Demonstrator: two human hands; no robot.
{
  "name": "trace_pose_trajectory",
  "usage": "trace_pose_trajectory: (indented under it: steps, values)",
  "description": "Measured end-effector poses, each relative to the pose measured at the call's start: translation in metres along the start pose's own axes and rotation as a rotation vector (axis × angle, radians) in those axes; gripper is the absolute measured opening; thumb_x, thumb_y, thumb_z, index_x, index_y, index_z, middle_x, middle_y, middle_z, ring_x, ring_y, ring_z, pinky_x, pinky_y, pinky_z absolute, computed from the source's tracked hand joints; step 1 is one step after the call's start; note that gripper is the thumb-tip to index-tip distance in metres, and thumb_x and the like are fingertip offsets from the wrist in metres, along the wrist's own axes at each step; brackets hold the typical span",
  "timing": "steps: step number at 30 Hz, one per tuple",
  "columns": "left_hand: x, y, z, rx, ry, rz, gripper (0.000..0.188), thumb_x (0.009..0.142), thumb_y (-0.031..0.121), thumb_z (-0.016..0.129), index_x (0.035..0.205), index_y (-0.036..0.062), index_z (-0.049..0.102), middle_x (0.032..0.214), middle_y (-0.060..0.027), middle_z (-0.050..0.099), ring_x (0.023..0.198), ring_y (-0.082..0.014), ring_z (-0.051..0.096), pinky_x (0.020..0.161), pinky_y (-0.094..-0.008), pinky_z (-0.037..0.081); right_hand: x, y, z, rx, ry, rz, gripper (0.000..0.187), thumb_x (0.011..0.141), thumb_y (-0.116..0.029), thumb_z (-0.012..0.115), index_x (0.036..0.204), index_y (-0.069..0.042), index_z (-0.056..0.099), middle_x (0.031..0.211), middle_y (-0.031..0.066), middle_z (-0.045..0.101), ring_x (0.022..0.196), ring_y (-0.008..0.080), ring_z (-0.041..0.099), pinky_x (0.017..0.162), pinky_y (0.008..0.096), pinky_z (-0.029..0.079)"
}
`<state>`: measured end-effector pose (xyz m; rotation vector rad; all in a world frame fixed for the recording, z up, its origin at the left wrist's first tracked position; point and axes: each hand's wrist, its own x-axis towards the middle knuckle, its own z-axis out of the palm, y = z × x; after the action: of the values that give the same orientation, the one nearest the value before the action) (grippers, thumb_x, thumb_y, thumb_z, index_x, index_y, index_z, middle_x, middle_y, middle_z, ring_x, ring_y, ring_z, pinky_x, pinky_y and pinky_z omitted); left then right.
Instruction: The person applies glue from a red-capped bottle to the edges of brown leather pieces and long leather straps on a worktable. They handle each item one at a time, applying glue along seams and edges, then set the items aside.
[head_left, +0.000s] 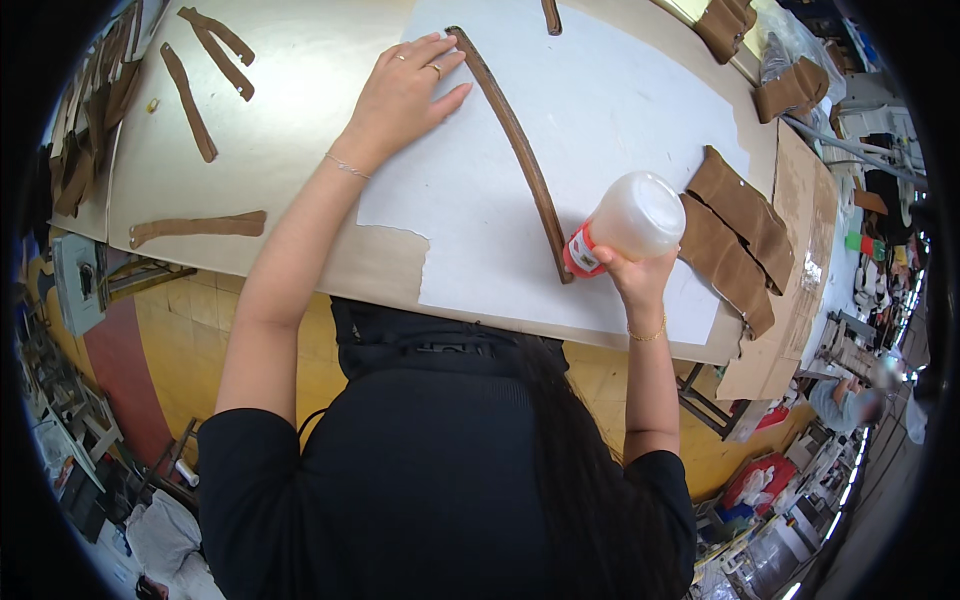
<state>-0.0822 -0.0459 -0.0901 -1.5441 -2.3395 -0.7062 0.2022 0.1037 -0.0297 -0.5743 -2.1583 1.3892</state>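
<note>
A long, narrow brown leather strip [516, 140] lies slanted across white paper. At its far end my left hand [400, 100] rests with fingers stretched out, the fingertips touching or just beside the strip. My right hand [642, 278] is wrapped round a cloudy plastic bottle [640, 215], which is tilted with its base up. The red part of the bottle [583, 252] points down at the strip's near end; its tip is hidden, so I cannot tell whether it touches. Close to the right hand lie several wide brown leather pieces [735, 215].
White paper [480, 240] with a torn edge covers the table's middle. Loose brown strips [190, 105] lie at the left, and another strip [197, 228] near the front edge. Folded brown pieces [793, 90] sit far right, beside cardboard [800, 270]. Several strips [95, 140] are stacked far left.
</note>
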Motion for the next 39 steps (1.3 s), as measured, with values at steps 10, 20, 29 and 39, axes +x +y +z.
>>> trace_pose_trajectory:
  steps: [10, 20, 29, 39]
  values:
    - [0.003, -0.006, 0.004, 0.034, 0.045, 0.042, 0.036, 0.085, 0.03, 0.064, 0.112, 0.0065, 0.065, 0.124, -0.0064, 0.059, 0.12, -0.0215, 0.051, 0.102, -0.0373, 0.037, -0.052, 0.025, -0.001, 0.183, 0.28, 0.09, 0.083, 0.06, -0.045, 0.088, 0.118, 0.0, 0.049, 0.103, 0.0072, 0.062, 0.094, 0.0187, 0.062, 0.079, 0.0324, 0.053]
    - [0.006, -0.009, 0.002, -0.14, 0.009, -0.066, 0.036, 0.086, 0.028, 0.064, 0.114, 0.0062, 0.065, 0.125, -0.0076, 0.059, 0.121, -0.0212, 0.05, 0.102, -0.0369, 0.037, -0.057, 0.038, -0.017, 0.731, 0.392, 0.318, 0.078, 0.072, -0.062, 0.07, 0.114, 0.0, 0.051, 0.106, 0.0112, 0.06, 0.094, 0.0217, 0.062, 0.075, 0.0374, 0.055]
    - [0.031, -0.009, -0.001, -0.116, -0.04, -0.6, 0.053, 0.074, 0.042, 0.075, 0.113, 0.0068, 0.065, 0.11, -0.0111, 0.059, 0.107, -0.0282, 0.053, 0.093, -0.0389, 0.042, -0.004, 0.024, -0.081, 1.513, 0.376, 0.265, 0.075, 0.076, -0.069, 0.061, 0.103, 0.001, 0.055, 0.083, 0.0078, 0.058, 0.071, 0.0171, 0.06, 0.055, 0.026, 0.054]
    - [0.053, 0.001, 0.001, -0.172, -0.163, -0.887, 0.043, 0.069, 0.036, 0.079, 0.103, 0.0131, 0.066, 0.119, -0.0096, 0.051, 0.116, -0.0321, 0.041, 0.095, -0.0441, 0.03, 0.048, 0.038, -0.075, 1.435, 0.418, 0.282, 0.072, 0.077, -0.071, 0.055, 0.102, -0.003, 0.057, 0.084, 0.0058, 0.059, 0.071, 0.0162, 0.061, 0.048, 0.0242, 0.05]
